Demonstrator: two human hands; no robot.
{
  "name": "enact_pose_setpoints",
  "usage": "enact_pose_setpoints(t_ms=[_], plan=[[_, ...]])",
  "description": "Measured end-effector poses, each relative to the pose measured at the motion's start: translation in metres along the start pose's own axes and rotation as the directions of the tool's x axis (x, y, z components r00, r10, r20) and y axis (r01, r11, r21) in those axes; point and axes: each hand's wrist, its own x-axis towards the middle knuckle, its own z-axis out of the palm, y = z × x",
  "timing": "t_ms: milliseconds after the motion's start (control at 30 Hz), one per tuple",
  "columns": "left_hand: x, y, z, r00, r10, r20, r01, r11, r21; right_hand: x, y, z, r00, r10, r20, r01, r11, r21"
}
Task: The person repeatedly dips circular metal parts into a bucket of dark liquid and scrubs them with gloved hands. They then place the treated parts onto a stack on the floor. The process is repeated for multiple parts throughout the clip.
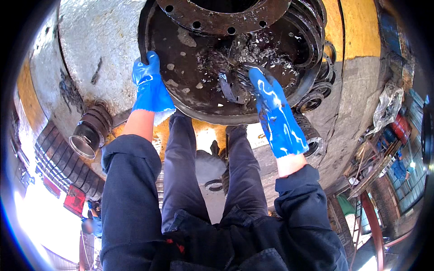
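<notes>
A large round dark metal pan lies in front of me, with dark grime and pale flakes on its bottom. My left hand, in a blue rubber glove, grips the pan's left rim, its fingers partly hidden. My right hand, gloved alike, is inside the pan on the right, closed around something dark and bristly whose kind I cannot make out. Beside those fingers lie a greyish curved scrap and a heap of shiny bits. A ring flange with bolt holes sits across the pan's far side.
Several metal rings lie along the pan's right side. On the left stands a cylindrical metal part. Clear plastic sheeting and a red object are at the far right. Another person is in the left background.
</notes>
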Motion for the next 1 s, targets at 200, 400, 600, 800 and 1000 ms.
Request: enact_pose_setpoints(t_ms=[200,400,600,800,1000], plan=[[0.001,0.000,-0.001,1.000,-0.016,0.000,0.016,1.000,0.012,0.001,0.032,-0.039,0.950,-0.232,0.209,0.310,0.621,-0.720],[0.006,-0.008,-0.001,0.998,0.032,-0.057,-0.031,0.999,0.017,0.009,0.034,-0.038,0.909,-0.012,0.416,0.384,-0.364,-0.849],[0.003,-0.003,0.003,1.000,0.010,-0.023,-0.011,0.999,-0.041,0.038,0.069,-0.061,0.913,0.067,0.403,0.382,-0.490,-0.784],[0.009,-0.012,0.005,0.999,0.013,-0.031,-0.014,1.000,-0.012,0.031,0.059,-0.037,0.939,0.121,0.323,0.337,-0.520,-0.785],[-0.004,0.005,-0.002,0.999,-0.005,-0.052,0.006,1.000,0.017,0.022,-0.005,0.023,0.976,0.193,0.101,0.131,-0.151,-0.980]])
